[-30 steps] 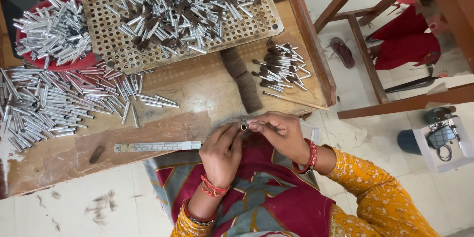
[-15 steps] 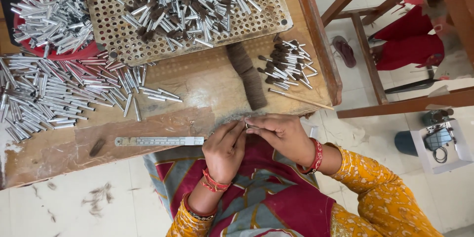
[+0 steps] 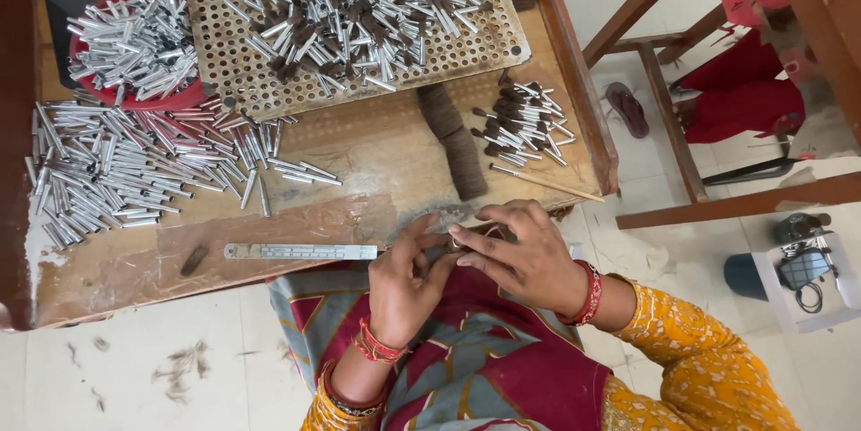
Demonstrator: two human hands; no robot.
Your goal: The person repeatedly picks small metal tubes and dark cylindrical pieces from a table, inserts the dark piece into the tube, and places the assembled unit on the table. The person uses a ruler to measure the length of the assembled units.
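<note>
Starting at the far left, we see a spread of loose silver metal tubes [image 3: 134, 171] lying flat on the wooden bench [image 3: 108, 261], and above them a red tray [image 3: 134, 95] heaped with more of the same tubes. Next comes a perforated board [image 3: 359, 18] at the bench's far side, covered with tubes that carry dark tufts. Below it, along the near edge, a flat metal ruler [image 3: 300, 252] lies lengthwise, with a small dark scrap [image 3: 193, 260] just to its left.

Moving on, our left hand [image 3: 404, 292] is raised at the bench edge, its fingers [image 3: 421, 234] curled inward and meeting the other hand. Between the two hands sits a small metal tube piece [image 3: 457, 243], pinched at the fingertips just over the bench's near edge; most of it is hidden, so we cannot tell its full shape. Our right hand [image 3: 529, 261] closes on it from the other side, fingers bent tightly around it, a red bangle [image 3: 587, 292] on the wrist.

Above the hands lies a dark strip of bristle [image 3: 453, 139], and to its right a small pile of finished tufted tubes [image 3: 525, 121] with a thin stick [image 3: 547, 182] beside it. Beyond the bench, a sandal [image 3: 628, 108] lies on the floor.
</note>
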